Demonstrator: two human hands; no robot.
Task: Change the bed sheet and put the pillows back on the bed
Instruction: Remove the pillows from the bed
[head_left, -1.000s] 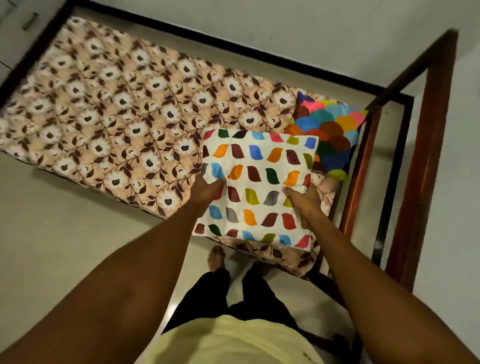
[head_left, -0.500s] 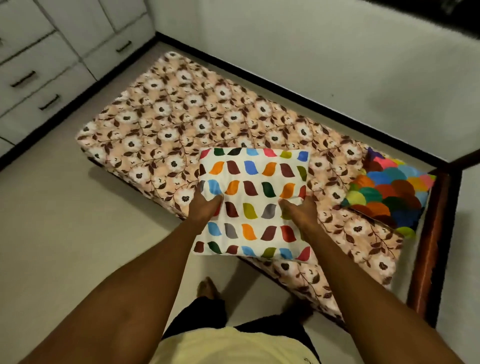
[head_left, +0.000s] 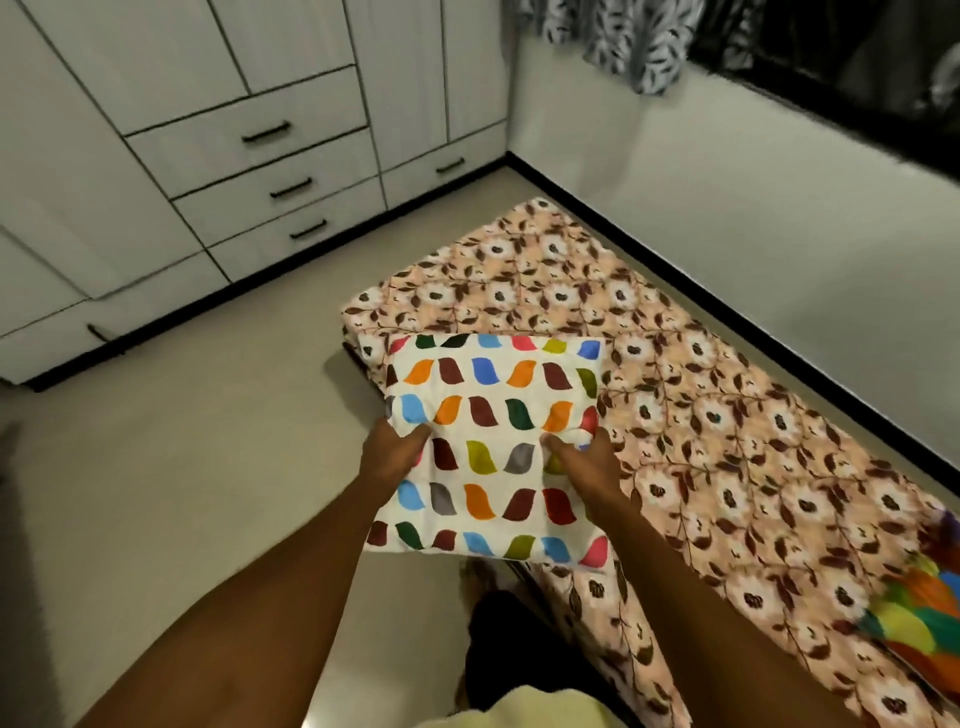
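Observation:
I hold a white pillow printed with coloured leaf shapes in both hands, above the near left edge of the bed. My left hand grips its left side, thumb on top. My right hand grips its right side the same way. The bed wears a peach sheet with white flowers and brown leaves, and runs from the far middle to the lower right. A second pillow with multicoloured scales lies on the bed at the right edge of view, partly cut off.
White cabinets with black-handled drawers fill the far left wall. Beige floor spreads left of the bed. A white wall runs along the bed's far side, under a patterned curtain. My legs and feet stand below the pillow.
The view has swung left along the bed toward the cabinets. The pillow has travelled with my hands from beside the multicoloured pillow to the bed's other end, both grips unchanged.

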